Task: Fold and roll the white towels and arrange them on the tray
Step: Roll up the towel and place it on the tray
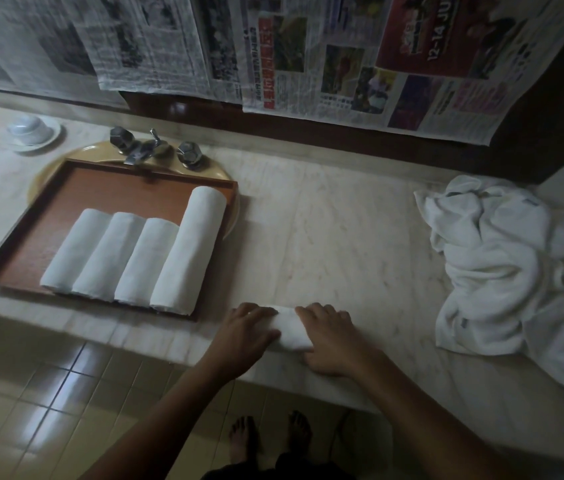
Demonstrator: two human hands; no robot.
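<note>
A small white towel roll lies on the marble counter near its front edge. My left hand covers its left end and my right hand covers its right end, fingers curved over the roll. Left of them, a brown wooden tray sits over a sink and holds several rolled white towels side by side; the rightmost roll is longer. A loose heap of unfolded white towels lies at the counter's right.
A chrome tap with two knobs stands behind the tray. A white cup on a saucer sits at the back left. Newspaper sheets hang over the wall. The tiled floor and my feet are below the counter edge.
</note>
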